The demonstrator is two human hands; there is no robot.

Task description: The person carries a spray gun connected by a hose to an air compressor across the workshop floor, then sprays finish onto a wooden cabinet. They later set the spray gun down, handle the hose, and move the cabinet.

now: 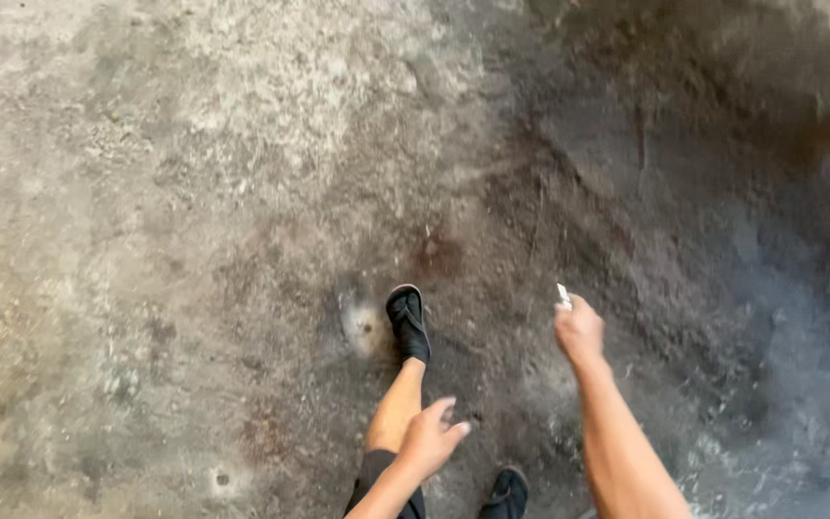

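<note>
Stained concrete floor [194,192] lies underfoot. Beside the forward black sandal [408,322], the right hand [579,330] pinches a small white object [563,295], too small to identify. Nearer than that sandal, the left hand [429,437] hangs loosely curled, empty.

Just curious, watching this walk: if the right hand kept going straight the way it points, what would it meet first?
Nothing close, as far as the picture shows. The right hand, shut on a small white object, points ahead over bare stained concrete floor. Depth is unclear.

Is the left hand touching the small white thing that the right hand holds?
Apart. The head view shows the left hand empty, clear ground between it and the white thing.
</note>
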